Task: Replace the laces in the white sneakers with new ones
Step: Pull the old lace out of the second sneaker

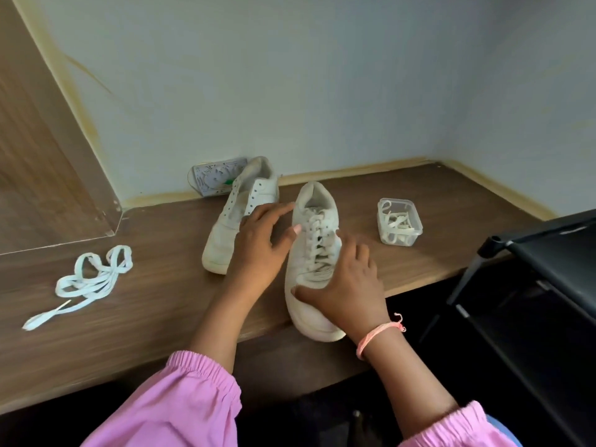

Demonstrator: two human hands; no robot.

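Taking the laced sneaker (pixel 311 253) as the landmark, a loose white lace (pixel 87 279) lies in a tangle far to its left on the wooden shelf (pixel 451 227). Just left of it stands the second sneaker (pixel 240 208), eyelets bare, with a clear packet (pixel 213 177) leaning on the wall behind that. The left hand (pixel 261 246) rests between the two shoes, fingers straight and spread, fingertips touching the laced sneaker's side; it grasps nothing. The right hand (pixel 345 285) lies flat over the sneaker's front, thumb across the toe, pressing and not gripping. To the right of the sneaker sits a small clear tub (pixel 400 225) holding coiled laces.

The sneaker looks light but firm in the sole, so it should stay steady if held at the toe or heel. Its lace is soft, limp and likely to snag; best pinched at the knot or the stiff tip and drawn out row by row.

No brand or readable writing shows; the packet's print is too blurred.
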